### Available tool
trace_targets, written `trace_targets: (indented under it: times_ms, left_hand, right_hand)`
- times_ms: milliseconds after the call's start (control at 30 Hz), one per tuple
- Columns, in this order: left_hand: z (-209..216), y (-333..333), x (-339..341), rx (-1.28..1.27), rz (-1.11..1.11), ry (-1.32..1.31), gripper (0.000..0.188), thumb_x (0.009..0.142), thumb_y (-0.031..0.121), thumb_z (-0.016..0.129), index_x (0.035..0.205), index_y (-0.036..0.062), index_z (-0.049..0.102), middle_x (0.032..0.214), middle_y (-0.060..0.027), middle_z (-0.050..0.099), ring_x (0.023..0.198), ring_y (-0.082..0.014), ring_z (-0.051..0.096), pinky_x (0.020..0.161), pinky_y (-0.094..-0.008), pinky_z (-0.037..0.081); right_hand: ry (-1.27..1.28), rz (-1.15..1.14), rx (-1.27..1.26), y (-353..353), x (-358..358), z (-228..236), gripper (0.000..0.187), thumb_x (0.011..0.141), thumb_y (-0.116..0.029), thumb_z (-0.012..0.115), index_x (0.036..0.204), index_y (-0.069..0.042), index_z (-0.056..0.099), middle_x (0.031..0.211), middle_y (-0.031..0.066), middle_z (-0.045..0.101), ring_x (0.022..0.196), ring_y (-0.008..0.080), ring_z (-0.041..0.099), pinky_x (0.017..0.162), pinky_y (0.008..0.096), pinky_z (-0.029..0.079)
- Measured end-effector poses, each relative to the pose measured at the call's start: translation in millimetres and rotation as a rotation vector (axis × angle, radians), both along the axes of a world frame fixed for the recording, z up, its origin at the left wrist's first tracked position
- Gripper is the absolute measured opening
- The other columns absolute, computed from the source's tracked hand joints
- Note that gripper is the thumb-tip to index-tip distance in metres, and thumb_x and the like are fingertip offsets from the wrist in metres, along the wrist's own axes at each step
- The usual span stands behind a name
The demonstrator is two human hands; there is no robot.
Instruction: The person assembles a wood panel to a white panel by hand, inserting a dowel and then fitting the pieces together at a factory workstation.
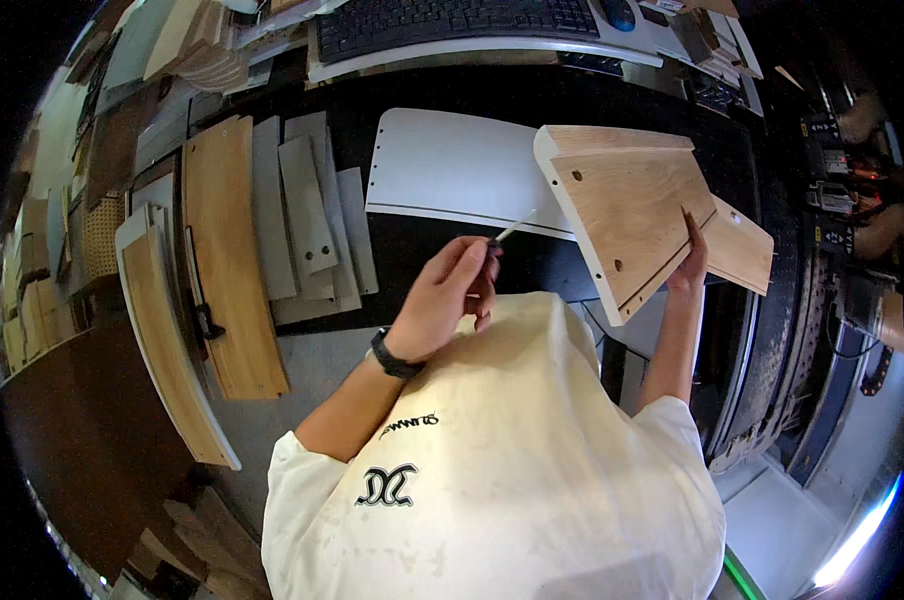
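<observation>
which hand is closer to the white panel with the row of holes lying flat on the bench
Left. The left hand hovers just below the white panel's near edge, holding a thin tool that points over it. The right hand is off to the panel's right, gripping the tilted wooden board.

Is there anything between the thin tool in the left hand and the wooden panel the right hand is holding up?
Nothing visible. The left hand holds the thin tool, whose tip points through open air toward the wooden panel tilted up by the right hand.
</observation>
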State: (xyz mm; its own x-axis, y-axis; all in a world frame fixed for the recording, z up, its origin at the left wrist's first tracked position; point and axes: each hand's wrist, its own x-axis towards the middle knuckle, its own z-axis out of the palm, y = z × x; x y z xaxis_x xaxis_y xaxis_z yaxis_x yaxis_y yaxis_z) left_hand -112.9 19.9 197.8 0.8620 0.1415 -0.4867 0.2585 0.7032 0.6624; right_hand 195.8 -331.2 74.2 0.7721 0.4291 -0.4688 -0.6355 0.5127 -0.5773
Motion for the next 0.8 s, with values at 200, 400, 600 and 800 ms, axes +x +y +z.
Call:
trace_targets:
  times_ms: [200, 400, 600, 800]
  left_hand:
    - [-27, -17, 24, 0.149, 0.030, 0.071, 0.032, 0.110, 0.038, 0.049, 0.118, 0.0070, 0.050, 0.100, -0.0077, 0.069, 0.078, -0.0128, 0.066, 0.061, -0.0297, 0.055]
    - [-70, -44, 44, 0.108, 0.317, 0.130, 0.035, 0.107, 0.036, 0.057, 0.125, 0.0065, 0.052, 0.119, -0.0048, 0.065, 0.101, -0.0148, 0.068, 0.085, -0.0349, 0.058]
    - [-69, -46, 45, 0.034, 0.416, 0.133, 0.029, 0.105, 0.034, 0.062, 0.117, 0.0069, 0.060, 0.116, -0.0026, 0.067, 0.108, -0.0115, 0.064, 0.090, -0.0338, 0.056]
    - [-63, -43, 38, -0.147, 0.372, 0.211, 0.028, 0.105, 0.035, 0.062, 0.116, 0.0096, 0.060, 0.109, -0.0001, 0.069, 0.101, -0.0124, 0.067, 0.088, -0.0339, 0.057]
  right_hand:
    - [-0.003, -0.072, -0.173, 30, -25, -11, 0.043, 0.107, -0.029, 0.053, 0.141, -0.003, 0.058, 0.143, 0.0131, 0.060, 0.131, 0.0298, 0.057, 0.110, 0.0454, 0.048]
    - [0.021, -0.070, -0.310, 45, -41, -20, 0.044, 0.107, -0.032, 0.054, 0.142, -0.006, 0.058, 0.147, 0.0107, 0.057, 0.134, 0.0267, 0.054, 0.113, 0.0441, 0.045]
    - [-0.135, 0.198, -0.618, 28, -50, -11, 0.060, 0.102, -0.054, 0.057, 0.131, -0.002, 0.063, 0.122, 0.0147, 0.069, 0.110, 0.0248, 0.068, 0.089, 0.0400, 0.056]
    - [-0.426, 1.141, -1.728, 35, -8, 76, 0.081, 0.091, -0.073, 0.061, 0.113, 0.004, 0.070, 0.089, 0.0210, 0.074, 0.079, 0.0248, 0.074, 0.062, 0.0400, 0.055]
